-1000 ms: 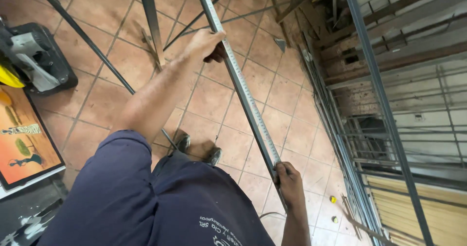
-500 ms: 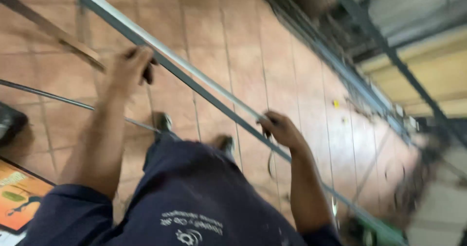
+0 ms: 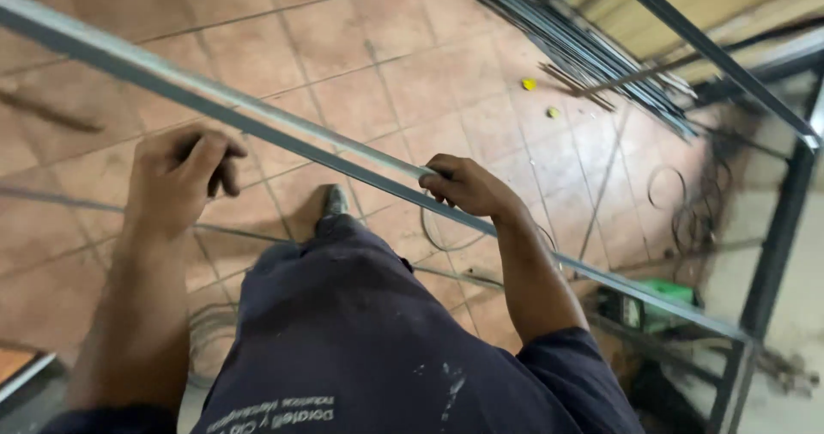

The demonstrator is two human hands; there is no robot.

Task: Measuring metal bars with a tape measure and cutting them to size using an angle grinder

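Both hands on the long grey metal channel bar (image 3: 343, 155), which runs slantwise across the view above the terracotta tiled floor (image 3: 360, 65). Left hand (image 3: 176, 181) grips it, fingers (image 3: 225, 169) curled shut round the bar. Right hand (image 3: 468, 189) clamps it further along, fingers wrapped over the top edge. A bundle of thin steel rods (image 3: 584, 52) lies well apart, with a green power tool (image 3: 657, 305) on the floor beyond the right forearm.

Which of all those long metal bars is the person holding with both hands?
The pale grey metal bar that slants across the picture above the tiled floor. The left hand and right hand both grip it; the bundle of rods lies untouched by the wall.
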